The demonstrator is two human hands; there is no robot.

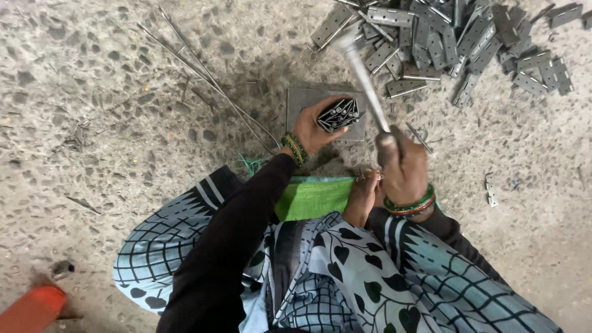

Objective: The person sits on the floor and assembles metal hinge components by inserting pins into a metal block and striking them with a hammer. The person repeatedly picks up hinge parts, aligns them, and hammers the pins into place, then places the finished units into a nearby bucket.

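My left hand [313, 127] grips a stack of dark metal hinges [338, 115] and rests it on a grey steel block [296, 102] on the floor. My right hand [404, 165] is closed around the handle of a metal hammer [365, 80]. The hammer is raised and points up and to the left above the block, its head blurred near the hinge pile. Both wrists wear green and red bangles.
A large heap of grey hinges [456, 37] lies at the top right on the speckled concrete floor. Thin metal rods [203, 74] lie to the left of the block. A loose hinge [491, 191] lies at the right. An orange object [31, 308] is at the bottom left.
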